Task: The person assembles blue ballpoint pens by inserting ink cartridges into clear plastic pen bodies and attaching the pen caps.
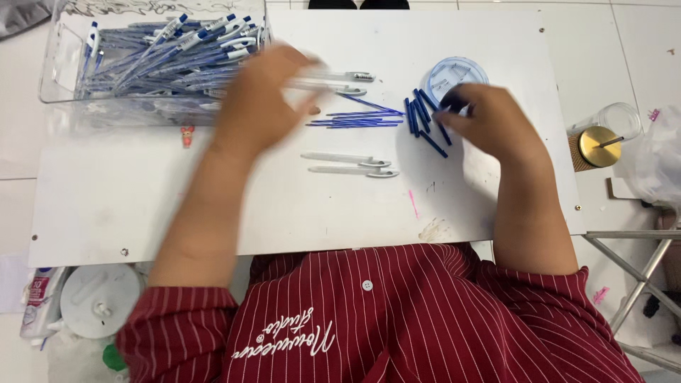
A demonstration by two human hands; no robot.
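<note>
Left hand (259,106) grips clear pen barrels (333,79) at top centre; right hand (486,117) pinches a blue cap (454,99) from the caps pile (424,117). Bin (57,64) upper left holds many assembled pens (163,50); two barrels (347,164), refills (355,120) remain mid-table.

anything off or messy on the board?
Mostly tidy. White board has a pink streak and a scuffed smear near its front edge. Blue caps lie loosely fanned, not spilled.

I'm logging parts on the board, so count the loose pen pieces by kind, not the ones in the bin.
Clear barrels: 4, two partly under the left hand
Dark blue caps: about 7, some hidden by the right hand
Thin blue refills: too bunched to count
Total countable: about 11
</note>
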